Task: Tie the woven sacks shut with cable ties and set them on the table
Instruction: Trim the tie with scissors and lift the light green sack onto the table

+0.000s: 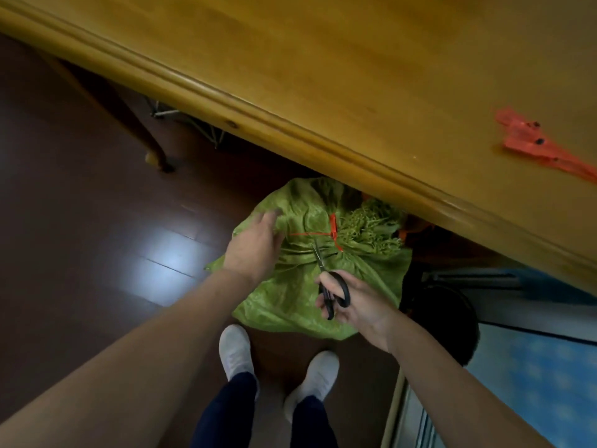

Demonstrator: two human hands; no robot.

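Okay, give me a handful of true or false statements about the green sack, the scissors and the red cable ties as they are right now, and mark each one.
1. The green sack sits on the floor, below the table edge. True.
2. The sack's neck is not tied yet. False: a red cable tie is cinched round the gathered neck.
3. The scissors lie on the table. False: the right hand holds them, blades pointing toward the tie's tail.
4. Spare red ties lie on the table. True.
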